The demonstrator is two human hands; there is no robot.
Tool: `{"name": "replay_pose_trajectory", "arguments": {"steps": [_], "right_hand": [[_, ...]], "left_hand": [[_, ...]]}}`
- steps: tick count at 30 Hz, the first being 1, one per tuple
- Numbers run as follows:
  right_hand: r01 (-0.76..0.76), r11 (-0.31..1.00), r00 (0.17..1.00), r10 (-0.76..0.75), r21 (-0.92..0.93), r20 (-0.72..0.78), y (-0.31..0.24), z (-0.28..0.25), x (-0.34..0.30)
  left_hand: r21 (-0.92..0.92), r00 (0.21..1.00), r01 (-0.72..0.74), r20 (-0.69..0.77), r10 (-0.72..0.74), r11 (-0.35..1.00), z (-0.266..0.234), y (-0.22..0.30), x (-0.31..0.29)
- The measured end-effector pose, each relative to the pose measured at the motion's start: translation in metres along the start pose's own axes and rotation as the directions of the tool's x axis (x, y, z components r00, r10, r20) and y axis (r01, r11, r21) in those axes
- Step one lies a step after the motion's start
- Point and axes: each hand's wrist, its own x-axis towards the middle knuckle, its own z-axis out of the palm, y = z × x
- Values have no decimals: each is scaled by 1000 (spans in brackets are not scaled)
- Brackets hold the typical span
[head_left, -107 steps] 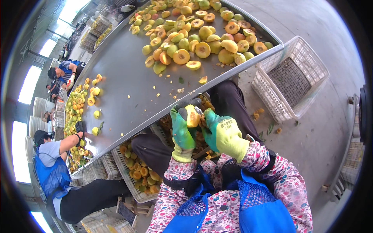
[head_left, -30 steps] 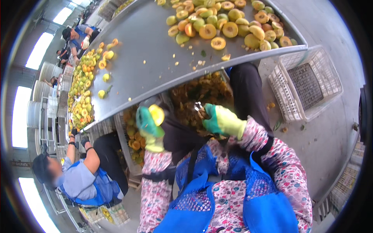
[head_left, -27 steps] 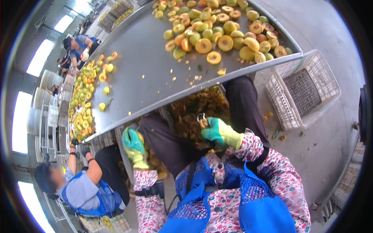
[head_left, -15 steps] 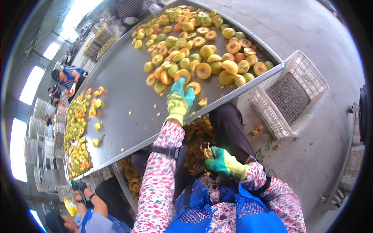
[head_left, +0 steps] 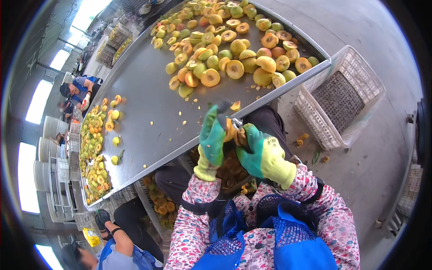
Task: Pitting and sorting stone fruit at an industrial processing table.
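Above the near edge of the metal table, my two gloved hands meet. My left hand [head_left: 210,143], in a green and yellow glove, is closed on a peach half [head_left: 230,130] with its cut side facing my right hand. In my right hand [head_left: 264,154] is a small pitting knife [head_left: 237,122] with a curved metal end, which touches the peach half. The handle is mostly hidden in the fingers. Beyond my hands, many cut peach halves [head_left: 210,77] lie heaped on the table, some showing brown pit hollows.
The grey metal table [head_left: 135,130] has a raised rim. A second heap of peach pieces [head_left: 94,148] lies at its left end. A white plastic crate [head_left: 310,119] stands on the floor at the right. Below the table edge are more peach pieces [head_left: 164,207]. Co-workers [head_left: 121,245] sit at the left.
My left hand has drawn back from the heap with a peach half in it. It now meets my right hand, which has risen a little with the knife.
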Motion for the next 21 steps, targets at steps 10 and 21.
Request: {"name": "replay_pose_trajectory", "arguments": {"steps": [10,21], "right_hand": [[125,988,983,-112,-85,147,-8,18,-17],[144,967,930,-60,-209,363,-9,20,-22]], "left_hand": [[-475,887,365,-83,-454,801,2,33,-35],[416,970,-22,-211,120,909,-8,-2,-53]]}}
